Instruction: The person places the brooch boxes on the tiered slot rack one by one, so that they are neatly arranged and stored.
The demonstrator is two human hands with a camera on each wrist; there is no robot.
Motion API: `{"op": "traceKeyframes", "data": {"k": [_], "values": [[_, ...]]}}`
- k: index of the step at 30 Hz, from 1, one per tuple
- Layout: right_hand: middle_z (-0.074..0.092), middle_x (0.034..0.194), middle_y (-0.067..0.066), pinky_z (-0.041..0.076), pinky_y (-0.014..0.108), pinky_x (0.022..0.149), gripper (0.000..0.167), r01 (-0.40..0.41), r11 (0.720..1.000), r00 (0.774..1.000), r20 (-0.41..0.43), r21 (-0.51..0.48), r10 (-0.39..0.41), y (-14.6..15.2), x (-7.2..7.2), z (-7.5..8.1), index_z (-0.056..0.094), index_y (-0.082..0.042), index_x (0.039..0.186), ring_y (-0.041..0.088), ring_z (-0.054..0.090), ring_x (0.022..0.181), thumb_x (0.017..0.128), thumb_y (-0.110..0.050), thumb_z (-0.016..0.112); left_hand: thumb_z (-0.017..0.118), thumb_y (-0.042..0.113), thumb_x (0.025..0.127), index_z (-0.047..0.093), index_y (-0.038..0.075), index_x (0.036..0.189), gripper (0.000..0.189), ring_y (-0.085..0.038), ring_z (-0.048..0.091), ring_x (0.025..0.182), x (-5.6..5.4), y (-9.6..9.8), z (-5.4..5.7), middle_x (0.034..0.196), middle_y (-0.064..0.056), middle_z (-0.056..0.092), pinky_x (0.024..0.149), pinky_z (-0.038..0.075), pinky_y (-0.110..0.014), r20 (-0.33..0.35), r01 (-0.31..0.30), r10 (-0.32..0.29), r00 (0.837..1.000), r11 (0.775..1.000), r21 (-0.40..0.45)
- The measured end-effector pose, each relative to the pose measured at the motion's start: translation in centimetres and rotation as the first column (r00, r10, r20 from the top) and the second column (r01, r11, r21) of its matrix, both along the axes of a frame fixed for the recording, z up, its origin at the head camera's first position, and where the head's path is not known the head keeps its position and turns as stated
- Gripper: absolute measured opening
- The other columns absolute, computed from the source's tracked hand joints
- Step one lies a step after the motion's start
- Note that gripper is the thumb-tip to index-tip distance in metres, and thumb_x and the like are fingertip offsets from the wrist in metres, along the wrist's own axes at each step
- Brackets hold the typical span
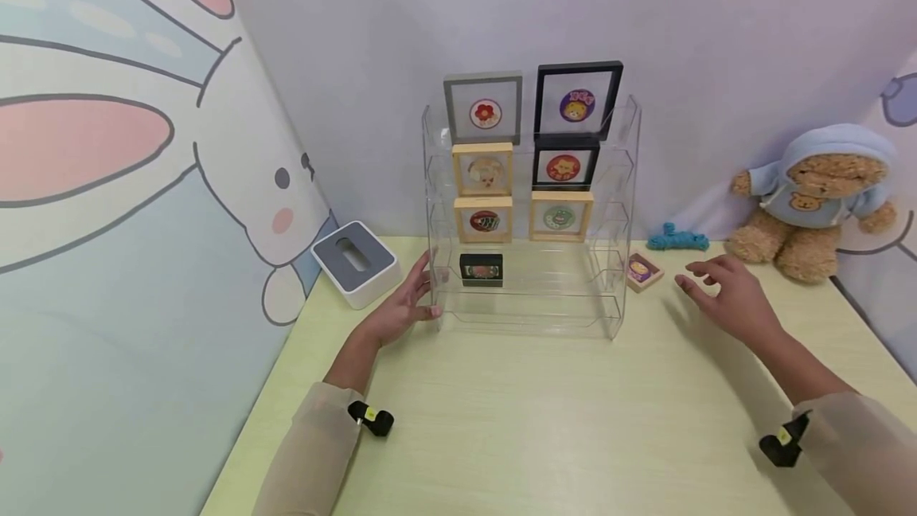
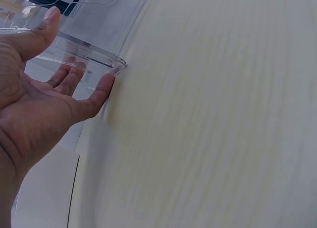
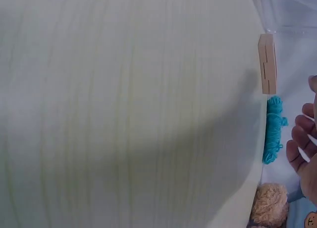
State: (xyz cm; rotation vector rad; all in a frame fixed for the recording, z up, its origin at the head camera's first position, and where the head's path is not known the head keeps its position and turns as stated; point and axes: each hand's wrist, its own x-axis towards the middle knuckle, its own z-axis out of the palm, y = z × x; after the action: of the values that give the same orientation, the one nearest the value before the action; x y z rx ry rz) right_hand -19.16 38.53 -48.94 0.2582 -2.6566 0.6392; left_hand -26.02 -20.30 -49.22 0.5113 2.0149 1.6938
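A clear tiered display rack (image 1: pixel 530 313) stands mid-table, holding several small picture frames. My left hand (image 1: pixel 401 310) rests at its left side, thumb by the front edge and fingers along the outer side. In the left wrist view, some fingers of the left hand (image 2: pixel 47 101) show through the clear plastic. To the right of the rack, my right hand (image 1: pixel 734 301) hovers with loosely bent fingers and holds nothing. Nearest to it is a small wooden picture frame (image 1: pixel 644 271) with a purple and yellow picture, lying on the table. A small black frame (image 1: pixel 481 270) sits on a lower tier.
A white tissue box with a grey top (image 1: pixel 358 265) is left of the rack. Behind the right hand lie a blue yarn bundle (image 1: pixel 677 238) and a seated teddy bear (image 1: pixel 809 197) in a blue hoodie. Walls rise behind and beside the table (image 1: pixel 530 420).
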Motion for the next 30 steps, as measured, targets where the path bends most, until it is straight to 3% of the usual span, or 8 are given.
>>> {"op": "traceKeyframes", "data": {"k": [3, 6, 15, 18, 21, 24, 27, 30], "values": [[0.065, 0.116, 0.028, 0.053, 0.044, 0.070, 0.045, 0.044, 0.998, 0.990, 0.137, -0.041, -0.038, 0.0, -0.8, -0.8, 0.073, 0.007, 0.131, 0.046, 0.070, 0.098, 0.111, -0.034, 0.068, 0.073, 0.000, 0.101, -0.003, 0.048, 0.176, 0.118, -0.040, 0.011, 0.174, 0.0, 0.0, -0.1, 0.183, -0.016, 0.018, 0.135, 0.020, -0.068, 0.006, 0.001, -0.001, 1.000, 1.000, 0.003], [0.064, 0.120, 0.032, 0.054, 0.038, 0.067, 0.053, 0.094, 0.992, 0.968, 0.241, -0.089, -0.070, -0.3, -1.6, -1.2, 0.071, 0.009, 0.133, 0.048, 0.070, 0.101, 0.113, -0.039, 0.063, 0.073, 0.001, 0.101, -0.004, 0.047, 0.176, 0.118, -0.040, 0.012, 0.174, 0.1, 0.0, -0.1, 0.183, -0.015, 0.018, 0.135, 0.020, -0.068, 0.009, 0.005, -0.005, 1.000, 1.000, 0.000], [0.067, 0.116, 0.033, 0.049, 0.034, 0.068, 0.057, 0.208, 0.972, 0.924, 0.348, -0.110, -0.159, -2.8, -4.3, -1.6, 0.070, 0.011, 0.127, 0.045, 0.066, 0.100, 0.114, -0.044, 0.058, 0.072, -0.001, 0.101, -0.007, 0.043, 0.177, 0.118, -0.041, 0.011, 0.174, -0.1, -0.1, -0.1, 0.184, -0.016, 0.016, 0.135, 0.022, -0.068, 0.008, 0.007, -0.007, 1.000, 1.000, 0.006], [0.068, 0.119, 0.033, 0.051, 0.045, 0.071, 0.060, 0.296, 0.949, 0.878, 0.423, -0.109, -0.225, -3.6, -5.0, -1.3, 0.069, 0.007, 0.127, 0.047, 0.065, 0.101, 0.113, -0.050, 0.055, 0.073, 0.000, 0.101, -0.005, 0.046, 0.177, 0.118, -0.040, 0.011, 0.174, -0.1, -0.1, 0.0, 0.184, -0.015, 0.016, 0.135, 0.023, -0.067, 0.006, 0.009, -0.009, 1.000, 1.000, 0.007], [0.064, 0.131, 0.032, 0.047, 0.067, 0.089, 0.066, 0.407, 0.907, 0.798, 0.526, -0.112, -0.293, -4.5, -5.7, -1.1, 0.066, 0.002, 0.132, 0.055, 0.058, 0.119, 0.111, -0.059, 0.052, 0.073, 0.001, 0.101, -0.004, 0.049, 0.176, 0.118, -0.040, 0.012, 0.173, -0.2, -0.2, -0.2, 0.183, -0.015, 0.017, 0.133, 0.025, -0.068, -0.012, 0.020, -0.020, 1.000, 1.000, 0.009], [0.051, 0.147, 0.035, 0.033, 0.081, 0.102, 0.071, 0.487, 0.868, 0.723, 0.603, -0.097, -0.338, -5.3, -6.2, -1.0, 0.061, 0.000, 0.139, 0.064, 0.041, 0.136, 0.110, -0.064, 0.048, 0.073, 0.002, 0.102, -0.003, 0.051, 0.176, 0.116, -0.041, 0.012, 0.173, -0.2, -0.3, -0.4, 0.182, -0.016, 0.018, 0.132, 0.027, -0.069, -0.031, 0.031, -0.031, 0.999, 0.999, 0.013], [0.039, 0.155, 0.039, 0.027, 0.084, 0.108, 0.066, 0.522, 0.849, 0.684, 0.635, -0.081, -0.360, -5.9, -6.6, -0.9, 0.058, 0.000, 0.142, 0.067, 0.032, 0.143, 0.111, -0.057, 0.046, 0.073, 0.002, 0.102, -0.002, 0.052, 0.175, 0.116, -0.041, 0.013, 0.173, -0.2, -0.3, -0.4, 0.182, -0.016, 0.019, 0.132, 0.028, -0.070, -0.040, 0.032, -0.032, 0.999, 0.999, 0.010], [0.037, 0.155, 0.040, 0.027, 0.084, 0.108, 0.057, 0.536, 0.841, 0.672, 0.639, -0.074, -0.373, -6.2, -6.8, -0.8, 0.057, 0.001, 0.142, 0.066, 0.032, 0.142, 0.112, -0.046, 0.045, 0.073, 0.003, 0.102, -0.002, 0.052, 0.175, 0.116, -0.042, 0.014, 0.173, -0.1, -0.3, -0.3, 0.182, -0.017, 0.019, 0.132, 0.027, -0.069, -0.036, 0.027, -0.027, 0.999, 1.000, 0.007]]}}
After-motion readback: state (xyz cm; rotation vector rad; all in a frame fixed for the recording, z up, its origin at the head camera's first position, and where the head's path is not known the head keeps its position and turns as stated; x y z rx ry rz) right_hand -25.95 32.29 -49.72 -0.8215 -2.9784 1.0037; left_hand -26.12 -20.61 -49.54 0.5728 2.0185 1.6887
